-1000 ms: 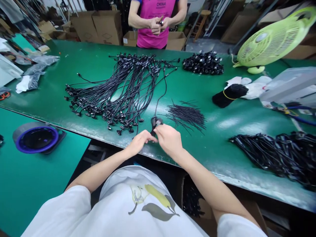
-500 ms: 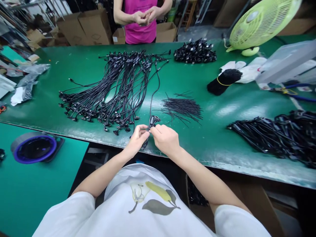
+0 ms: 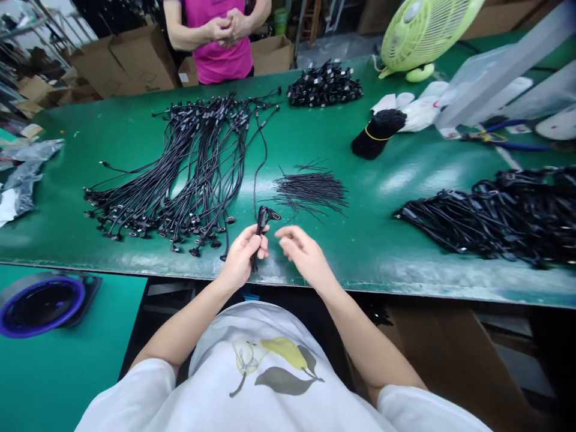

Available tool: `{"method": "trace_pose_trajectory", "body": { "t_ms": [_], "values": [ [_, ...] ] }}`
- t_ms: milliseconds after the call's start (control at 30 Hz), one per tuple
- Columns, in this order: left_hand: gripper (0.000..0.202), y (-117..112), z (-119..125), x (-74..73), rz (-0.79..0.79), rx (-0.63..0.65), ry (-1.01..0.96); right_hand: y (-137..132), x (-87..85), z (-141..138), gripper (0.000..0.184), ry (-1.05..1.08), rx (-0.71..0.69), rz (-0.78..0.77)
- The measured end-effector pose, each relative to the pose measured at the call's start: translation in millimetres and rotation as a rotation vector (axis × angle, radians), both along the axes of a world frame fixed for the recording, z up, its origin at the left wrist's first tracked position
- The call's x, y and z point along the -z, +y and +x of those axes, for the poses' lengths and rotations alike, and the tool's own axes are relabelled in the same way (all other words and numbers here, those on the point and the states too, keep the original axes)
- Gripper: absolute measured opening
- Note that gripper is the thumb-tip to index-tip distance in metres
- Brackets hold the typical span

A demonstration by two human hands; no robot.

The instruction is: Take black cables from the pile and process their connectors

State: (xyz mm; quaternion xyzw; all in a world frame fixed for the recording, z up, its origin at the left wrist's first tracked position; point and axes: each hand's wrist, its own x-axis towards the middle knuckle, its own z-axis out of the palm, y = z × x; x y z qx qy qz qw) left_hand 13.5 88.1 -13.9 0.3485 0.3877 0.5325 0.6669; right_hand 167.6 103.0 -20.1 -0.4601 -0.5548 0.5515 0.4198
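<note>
My left hand (image 3: pixel 242 255) is closed around a folded black cable (image 3: pixel 261 225) near the front edge of the green table (image 3: pixel 135 129). The cable's free end trails away from me toward the far side. My right hand (image 3: pixel 302 252) hovers just right of the cable with its fingers apart and nothing in them. A fan of loose black cables (image 3: pixel 180 174) lies to the left of my hands. A small heap of thin black ties (image 3: pixel 310 189) lies just beyond my right hand.
A pile of bundled cables (image 3: pixel 495 216) fills the right side. Another bundled heap (image 3: pixel 324 90), a banded black roll (image 3: pixel 378 133) and a green fan (image 3: pixel 423 30) stand farther back. A person in a pink shirt (image 3: pixel 218 42) stands across the table. A purple-rimmed tape roll (image 3: pixel 40 303) sits lower left.
My right hand has let go of the cable and drawn slightly right, fingers spreading. The left hand keeps its hold. The view has shifted, so everything sits further left.
</note>
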Motion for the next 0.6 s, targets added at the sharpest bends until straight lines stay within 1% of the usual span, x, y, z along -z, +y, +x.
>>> {"method": "trace_pose_trajectory", "body": {
  "t_ms": [67,133,200,267,333,400,433,533,567,600],
  "values": [
    [0.038,1,7,-0.8,-0.003,0.087,0.033,3,-8.7,10,0.035,0.013,0.119,0.110],
    [0.038,-1,15,-2.0,-0.016,0.150,0.049,5,-15.6,16,0.028,-0.055,0.180,0.236],
    [0.036,-4,21,-3.9,-0.051,0.186,0.036,8,-18.4,21,0.024,-0.165,0.191,0.391],
    [0.034,-5,23,-5.5,-0.109,0.244,0.017,11,-16.7,24,0.025,-0.229,0.181,0.527],
    [0.035,-3,25,-5.6,-0.157,0.308,0.019,14,-11.9,27,0.027,-0.242,0.203,0.590],
    [0.037,-1,27,-3.4,-0.171,0.314,0.035,13,-5.2,28,0.028,-0.207,0.252,0.565],
    [0.038,0,29,-1.3,-0.167,0.297,0.048,11,-1.3,27,0.029,-0.159,0.277,0.511],
    [0.041,1,42,7.9,-0.165,0.252,0.118,0,11.7,21,0.040,0.095,0.269,0.244],
    [0.045,0,47,11.2,-0.163,0.273,0.156,-4,16.1,20,0.044,0.175,0.260,0.158],
    [0.049,1,52,14.1,-0.150,0.328,0.202,-7,20.2,20,0.047,0.238,0.252,0.085]
  ]
}}
